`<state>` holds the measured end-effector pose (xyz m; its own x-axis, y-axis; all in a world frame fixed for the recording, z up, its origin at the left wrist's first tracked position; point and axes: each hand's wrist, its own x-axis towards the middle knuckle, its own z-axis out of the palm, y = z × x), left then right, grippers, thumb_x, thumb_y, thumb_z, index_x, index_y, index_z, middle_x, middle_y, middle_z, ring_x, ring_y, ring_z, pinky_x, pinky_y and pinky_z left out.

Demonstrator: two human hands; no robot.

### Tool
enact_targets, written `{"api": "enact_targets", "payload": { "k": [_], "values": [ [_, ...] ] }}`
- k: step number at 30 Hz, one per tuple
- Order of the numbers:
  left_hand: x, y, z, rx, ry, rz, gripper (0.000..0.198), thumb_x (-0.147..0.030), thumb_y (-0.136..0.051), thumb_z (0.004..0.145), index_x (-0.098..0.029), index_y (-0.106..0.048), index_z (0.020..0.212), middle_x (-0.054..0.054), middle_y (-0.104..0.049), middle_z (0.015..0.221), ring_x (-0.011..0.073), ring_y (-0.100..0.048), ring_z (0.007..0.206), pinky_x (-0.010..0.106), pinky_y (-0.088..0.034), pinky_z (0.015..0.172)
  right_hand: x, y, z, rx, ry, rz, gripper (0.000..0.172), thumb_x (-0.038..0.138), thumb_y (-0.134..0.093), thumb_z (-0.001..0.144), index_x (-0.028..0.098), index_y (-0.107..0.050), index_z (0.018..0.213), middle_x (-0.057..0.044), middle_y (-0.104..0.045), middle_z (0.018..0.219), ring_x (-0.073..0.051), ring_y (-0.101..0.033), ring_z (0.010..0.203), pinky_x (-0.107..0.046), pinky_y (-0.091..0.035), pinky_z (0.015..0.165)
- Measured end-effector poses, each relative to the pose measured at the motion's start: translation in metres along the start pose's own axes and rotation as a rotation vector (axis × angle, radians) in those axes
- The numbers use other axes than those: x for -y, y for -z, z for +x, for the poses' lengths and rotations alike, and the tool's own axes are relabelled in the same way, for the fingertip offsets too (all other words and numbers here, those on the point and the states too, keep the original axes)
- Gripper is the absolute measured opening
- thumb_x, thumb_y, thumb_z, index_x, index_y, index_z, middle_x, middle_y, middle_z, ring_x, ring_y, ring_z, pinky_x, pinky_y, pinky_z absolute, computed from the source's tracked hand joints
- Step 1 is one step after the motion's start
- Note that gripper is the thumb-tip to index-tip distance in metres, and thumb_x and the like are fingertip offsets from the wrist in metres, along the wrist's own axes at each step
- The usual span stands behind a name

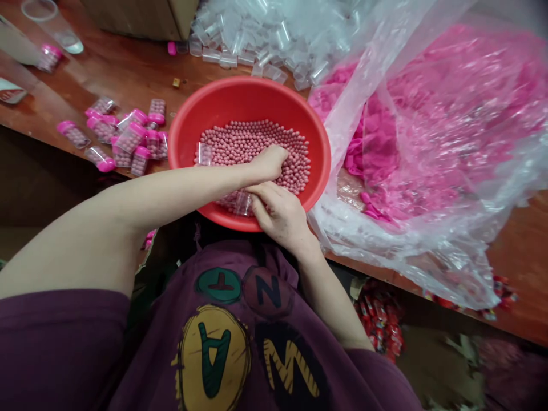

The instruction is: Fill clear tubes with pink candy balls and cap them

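A red plastic basin (248,85) holds a heap of small pink beads (240,140). My left hand (270,162) reaches across into the beads, its fingers curled down; what they grip, if anything, is hidden. Just below it, at the basin's near side, my right hand (285,217) has its thumb and fingers closed on a small clear tube (243,202), low over the beads. Another clear tube (204,154) rests on the beads at the left of the basin.
Left of the basin lie several bead-filled tubes with pink caps (131,137). Many clear tubes (274,34) are piled behind it, by a cardboard box (141,17). On the right, a plastic bag (342,120) holds pink caps (454,114). The wooden table (520,257) ends in front of me.
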<state>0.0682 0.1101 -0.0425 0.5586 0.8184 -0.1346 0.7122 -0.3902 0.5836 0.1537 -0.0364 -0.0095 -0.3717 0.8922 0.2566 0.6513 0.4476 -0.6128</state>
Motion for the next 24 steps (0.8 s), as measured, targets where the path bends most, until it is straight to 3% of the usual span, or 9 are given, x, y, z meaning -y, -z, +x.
{"api": "enact_targets", "payload": {
  "k": [4,7,12,16,19,24],
  "values": [
    [-0.003,0.009,-0.006,-0.071,0.174,-0.678,0.019,0.003,-0.074,0.076,-0.016,-0.077,0.075,0.000,-0.073,0.074,0.0159,-0.065,0.079,0.027,-0.052,0.082,-0.013,0.012,-0.002,-0.241,-0.024,0.113,0.029,0.025,-0.052,0.111,0.023,-0.079,0.121,-0.010,-0.086,0.119,-0.024,-0.081,0.108,-0.043,-0.066,0.100],
    [-0.008,0.030,-0.021,-0.040,0.290,-1.064,0.025,0.011,-0.073,0.073,-0.013,-0.077,0.078,0.000,-0.073,0.077,0.0106,-0.062,0.071,0.026,-0.050,0.074,-0.031,0.029,-0.003,-0.350,-0.090,0.086,0.025,0.026,-0.056,0.108,0.022,-0.080,0.115,-0.009,-0.087,0.113,-0.024,-0.082,0.102,-0.043,-0.067,0.095],
    [-0.008,0.058,-0.060,0.114,0.314,-1.300,0.037,0.016,-0.062,0.077,-0.013,-0.076,0.096,-0.001,-0.073,0.087,0.0104,-0.072,0.068,0.027,-0.056,0.069,-0.053,0.049,0.010,-0.377,-0.077,0.021,0.025,0.023,-0.058,0.106,0.022,-0.080,0.116,-0.009,-0.086,0.111,-0.024,-0.081,0.101,-0.042,-0.067,0.095],
    [-0.007,0.062,-0.090,0.153,0.279,-1.454,0.035,0.010,-0.062,0.085,-0.014,-0.072,0.109,0.001,-0.074,0.095,0.0149,-0.079,0.069,0.028,-0.059,0.065,-0.050,0.051,0.026,-0.312,0.058,0.028,0.037,0.016,-0.052,0.104,0.026,-0.077,0.131,-0.010,-0.080,0.122,-0.026,-0.078,0.112,-0.047,-0.065,0.104],
    [-0.009,0.060,-0.109,0.107,0.281,-1.521,0.023,0.002,-0.060,0.094,-0.014,-0.070,0.106,0.001,-0.071,0.089,0.0153,-0.078,0.068,0.028,-0.058,0.063,-0.043,0.054,0.035,-0.159,0.109,0.050,0.049,0.009,-0.054,0.096,0.027,-0.075,0.137,-0.009,-0.075,0.122,-0.026,-0.075,0.112,-0.048,-0.065,0.103],
    [-0.008,0.056,-0.125,0.004,0.310,-1.540,0.014,-0.002,-0.063,0.099,-0.012,-0.073,0.099,0.004,-0.075,0.091,0.0122,-0.074,0.077,0.029,-0.063,0.080,-0.041,0.062,0.042,0.146,0.001,0.265,0.040,0.018,-0.069,0.096,0.030,-0.073,0.134,-0.002,-0.075,0.105,-0.019,-0.068,0.086,-0.036,-0.062,0.079]
  ]
}}
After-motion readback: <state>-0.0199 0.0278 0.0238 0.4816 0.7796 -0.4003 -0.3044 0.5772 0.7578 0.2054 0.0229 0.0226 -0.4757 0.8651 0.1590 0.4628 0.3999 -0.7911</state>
